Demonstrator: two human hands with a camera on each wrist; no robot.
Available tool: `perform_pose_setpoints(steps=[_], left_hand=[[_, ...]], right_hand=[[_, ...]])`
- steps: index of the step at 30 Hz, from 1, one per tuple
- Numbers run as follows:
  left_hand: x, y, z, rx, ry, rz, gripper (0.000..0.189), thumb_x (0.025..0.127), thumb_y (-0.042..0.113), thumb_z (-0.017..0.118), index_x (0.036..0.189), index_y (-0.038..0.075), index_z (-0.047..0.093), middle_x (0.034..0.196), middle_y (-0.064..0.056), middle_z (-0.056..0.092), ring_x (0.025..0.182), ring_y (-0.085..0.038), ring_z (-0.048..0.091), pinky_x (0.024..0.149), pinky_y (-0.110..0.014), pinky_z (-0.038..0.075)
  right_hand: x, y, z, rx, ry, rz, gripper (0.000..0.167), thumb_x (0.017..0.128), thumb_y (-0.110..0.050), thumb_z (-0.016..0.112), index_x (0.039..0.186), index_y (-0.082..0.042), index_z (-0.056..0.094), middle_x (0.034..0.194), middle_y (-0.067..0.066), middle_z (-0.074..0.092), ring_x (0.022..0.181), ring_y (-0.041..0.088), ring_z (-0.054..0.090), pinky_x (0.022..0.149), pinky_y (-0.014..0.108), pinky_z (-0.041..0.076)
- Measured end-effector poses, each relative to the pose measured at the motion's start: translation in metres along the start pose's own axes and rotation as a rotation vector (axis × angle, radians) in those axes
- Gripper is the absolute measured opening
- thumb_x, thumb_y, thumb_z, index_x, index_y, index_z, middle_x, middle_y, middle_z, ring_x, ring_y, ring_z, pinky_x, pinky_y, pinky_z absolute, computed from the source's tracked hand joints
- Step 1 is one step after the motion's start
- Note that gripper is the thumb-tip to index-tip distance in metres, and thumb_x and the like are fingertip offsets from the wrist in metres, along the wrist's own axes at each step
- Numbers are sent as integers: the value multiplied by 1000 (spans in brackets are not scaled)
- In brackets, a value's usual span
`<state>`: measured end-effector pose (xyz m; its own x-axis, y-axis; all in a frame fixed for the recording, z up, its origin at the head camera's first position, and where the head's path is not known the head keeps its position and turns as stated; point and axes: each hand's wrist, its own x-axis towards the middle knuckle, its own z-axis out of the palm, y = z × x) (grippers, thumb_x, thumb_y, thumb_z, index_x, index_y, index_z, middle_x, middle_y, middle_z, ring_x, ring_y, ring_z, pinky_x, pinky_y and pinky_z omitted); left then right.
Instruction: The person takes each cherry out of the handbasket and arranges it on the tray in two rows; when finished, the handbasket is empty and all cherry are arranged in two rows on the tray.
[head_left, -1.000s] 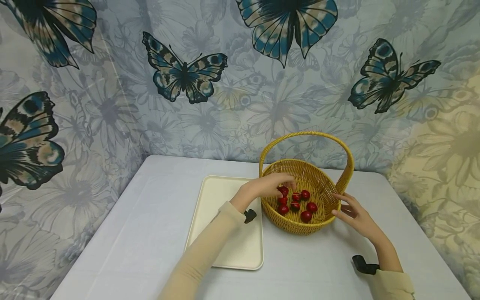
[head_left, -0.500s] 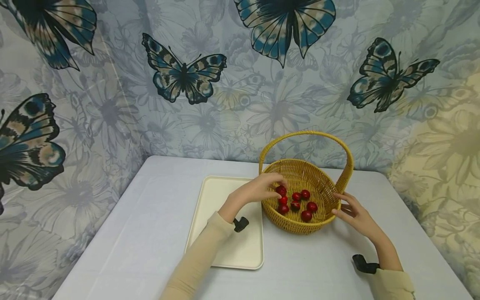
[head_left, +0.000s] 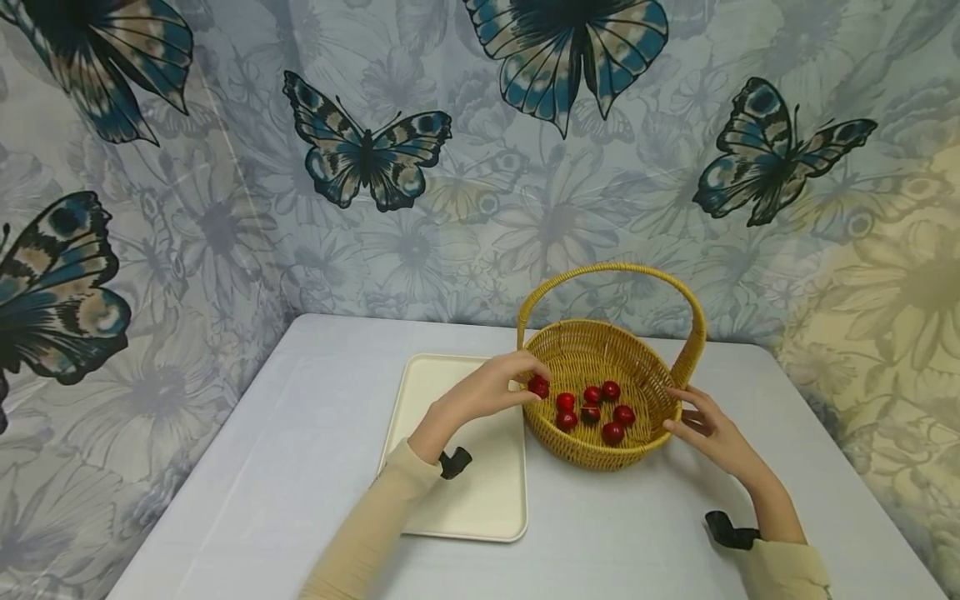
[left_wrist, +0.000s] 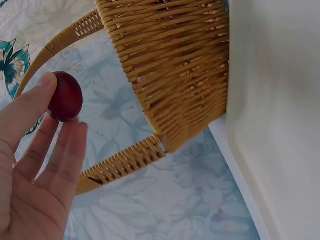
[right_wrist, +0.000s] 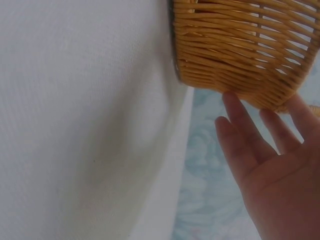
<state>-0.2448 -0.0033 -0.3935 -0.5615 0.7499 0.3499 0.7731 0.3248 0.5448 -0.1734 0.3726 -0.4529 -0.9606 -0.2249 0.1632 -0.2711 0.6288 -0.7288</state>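
Observation:
Thumb and fingertips of my left hand pinch a small, glossy dark red fruit at the left rim of a yellow wicker basket. Its oval shape shows clearly in the left wrist view. Several more red fruits lie on the basket's floor. My right hand is at the basket's right side, below the foot of its arched handle. In the right wrist view its fingers are spread and mostly straight, with some tips against the woven wall.
A cream rectangular tray lies left of the basket, partly beneath my left forearm. Both stand on a table with a white cloth. Behind rises a butterfly-patterned backdrop, close to the basket.
My left hand has drawn back leftward from inside the basket to its rim, bringing a red fruit along. The right hand and basket stay in place.

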Motion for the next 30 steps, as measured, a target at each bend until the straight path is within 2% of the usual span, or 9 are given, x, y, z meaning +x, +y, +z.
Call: perform_pose_setpoints(steps=[7,14,21,27,30], left_hand=[[-17,-3,-6,101,48,-47,29,84,24,69,111,17,62,105,7,59,96,-7,56,83,-24,49],[-34,-12,-14,65,94,-75,34,82,20,71,114,13,63,105,3,59,91,-11,61,79,-30,52],[-50,-25,-20,39,112,-146,32,82,19,71,112,14,63,104,2,58,91,-12,61,76,-34,54],[-62,-35,-26,59,137,-207,24,82,19,70,106,17,67,102,4,56,89,-12,59,75,-28,54],[-68,-39,-29,35,153,-238,22,82,18,70,104,17,68,102,4,55,89,-12,59,75,-25,53]], right_hand=[[-2,5,1,-1,9,-14,54,92,-15,58,141,-6,36,146,26,18,121,46,35,85,2,34],[-2,7,2,-12,14,-5,54,92,-16,58,140,-6,36,146,27,18,120,45,36,84,2,34],[-1,4,1,1,7,-10,54,92,-15,58,141,-6,35,147,28,16,120,48,37,83,3,35],[1,3,0,4,-1,-5,55,92,-16,58,141,-6,35,147,28,16,121,49,36,83,2,33],[1,3,0,1,-4,3,55,92,-16,58,141,-6,35,147,29,16,120,49,37,83,2,34]])
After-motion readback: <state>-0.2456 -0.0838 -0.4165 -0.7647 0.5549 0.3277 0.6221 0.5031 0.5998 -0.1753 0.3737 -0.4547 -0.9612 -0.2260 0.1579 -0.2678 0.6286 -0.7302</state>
